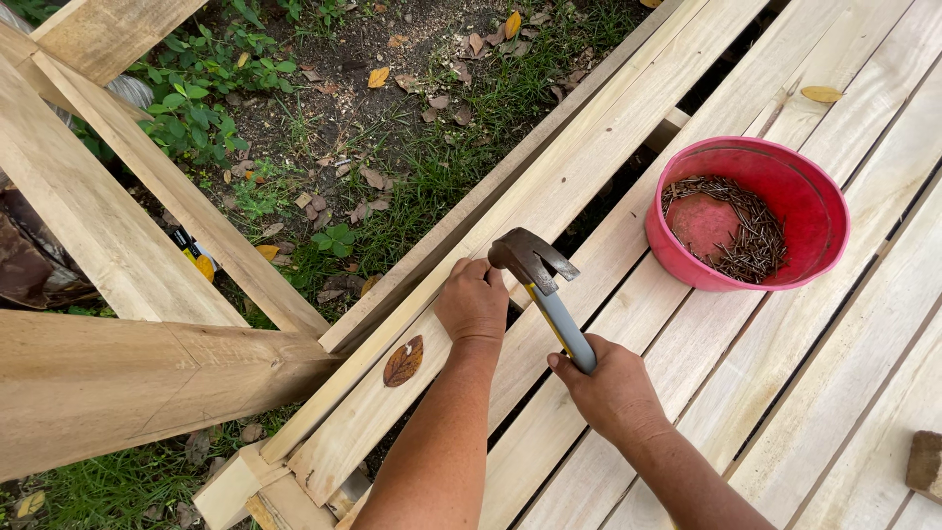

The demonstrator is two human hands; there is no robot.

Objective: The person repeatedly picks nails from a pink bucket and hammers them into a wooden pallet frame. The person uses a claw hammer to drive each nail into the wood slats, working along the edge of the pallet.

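Note:
My right hand [610,391] grips the grey and yellow handle of a claw hammer [542,282], whose steel head hangs just above a pale wooden plank [579,167]. My left hand [474,300] rests fisted on that plank right beside the hammer head, fingers curled down at the plank's surface; whatever it pinches is hidden. A red plastic bowl [800,191] with several dark nails lying in a ring inside stands on the planks to the right.
Slatted planks with gaps run diagonally across the right half. A brown leaf [403,360] lies on the edge plank. Thick timber beams [118,383] cross at the left. Beyond the edge is ground with grass, weeds and dry leaves [343,128].

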